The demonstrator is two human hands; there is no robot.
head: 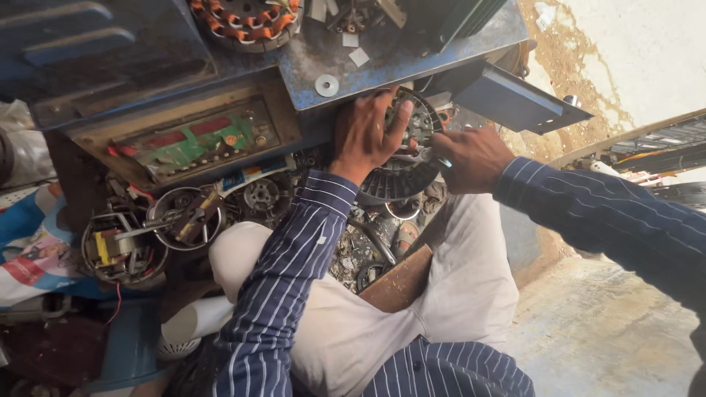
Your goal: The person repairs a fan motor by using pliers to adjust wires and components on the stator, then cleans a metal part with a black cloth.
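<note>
My left hand grips the motor from above, against the desk edge; my right hand, just beside, pinches a tool at its rim.

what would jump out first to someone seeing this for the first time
At centre, the left hand grips a round ribbed motor housing while the right hand works at its edge with a small tool. Above, a copper-wound stator sits on a worn blue bench; more motor parts lie lower left.
</note>
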